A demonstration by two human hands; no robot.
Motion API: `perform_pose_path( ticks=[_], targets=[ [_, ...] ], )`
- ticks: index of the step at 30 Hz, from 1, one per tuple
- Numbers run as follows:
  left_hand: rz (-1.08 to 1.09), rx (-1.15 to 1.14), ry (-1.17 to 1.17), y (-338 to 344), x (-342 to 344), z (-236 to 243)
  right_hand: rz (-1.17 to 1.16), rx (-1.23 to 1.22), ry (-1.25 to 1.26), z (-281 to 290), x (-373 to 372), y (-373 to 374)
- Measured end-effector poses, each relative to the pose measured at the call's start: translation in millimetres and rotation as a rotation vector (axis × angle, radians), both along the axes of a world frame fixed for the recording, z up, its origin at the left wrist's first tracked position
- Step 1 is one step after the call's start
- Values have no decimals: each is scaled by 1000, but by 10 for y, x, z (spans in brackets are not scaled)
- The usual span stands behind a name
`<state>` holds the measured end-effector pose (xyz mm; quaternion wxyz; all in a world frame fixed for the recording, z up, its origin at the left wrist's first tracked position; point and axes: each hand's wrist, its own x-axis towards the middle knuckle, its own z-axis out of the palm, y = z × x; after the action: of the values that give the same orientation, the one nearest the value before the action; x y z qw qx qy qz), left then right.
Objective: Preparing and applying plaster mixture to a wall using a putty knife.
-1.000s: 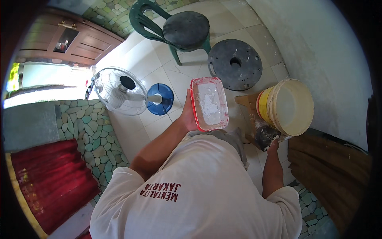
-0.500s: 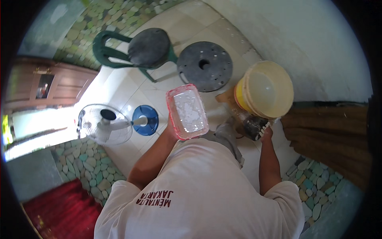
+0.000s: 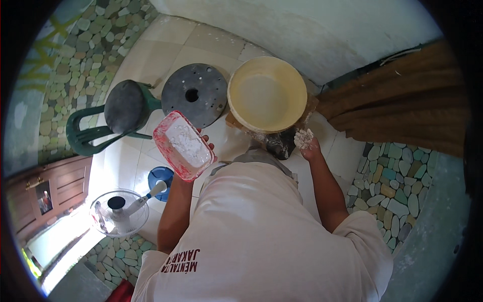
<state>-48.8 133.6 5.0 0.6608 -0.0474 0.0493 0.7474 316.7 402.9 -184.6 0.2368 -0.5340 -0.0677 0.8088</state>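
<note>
My left hand (image 3: pixel 208 142) grips a rectangular tub (image 3: pixel 167 152) with red-smeared walls, its fingertips showing along the tub's right side. Inside lies a lumpy white material (image 3: pixel 188 143), powder or paste. My right hand (image 3: pixel 308 144) hangs just right of a dark, white-spotted object (image 3: pixel 280 145). White matter coats its bunched fingers, and whether they enclose a lump is hidden by the coating. Beyond that hand stands a big cream bucket (image 3: pixel 293 99) on a wooden support (image 3: pixel 234 122); a pale, cloudy layer covers its bottom.
A round dark disc (image 3: pixel 177 93) with a centre hole lies left of the bucket. Further left are a green chair (image 3: pixel 83 132) with a dark round piece on it and a fan (image 3: pixel 121 214) with a blue base. A brown curtain (image 3: pixel 397 100) hangs at right beside the wall.
My view has turned rightward, so bucket, disc and chair sit further left. My right hand has come away from below the bucket's rim. The tub is still in my left hand, now more tilted.
</note>
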Motion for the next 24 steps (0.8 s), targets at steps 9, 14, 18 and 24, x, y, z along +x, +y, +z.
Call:
perform_pose_path(
  ticks=[9, 14, 18, 24],
  targets=[
    [-12, 21, 44, 387, 103, -14, 257, 63, -133, -118, 60, 180],
    [68, -116, 91, 233, 194, 106, 595, 197, -454, -851, -81, 81],
    [100, -184, 26, 225, 245, 265, 1044, 915, -722, -1591, -94, -72],
    [127, -290, 92, 243, 241, 479, 1210, 990, -806, -2334, -278, -399]
  ],
)
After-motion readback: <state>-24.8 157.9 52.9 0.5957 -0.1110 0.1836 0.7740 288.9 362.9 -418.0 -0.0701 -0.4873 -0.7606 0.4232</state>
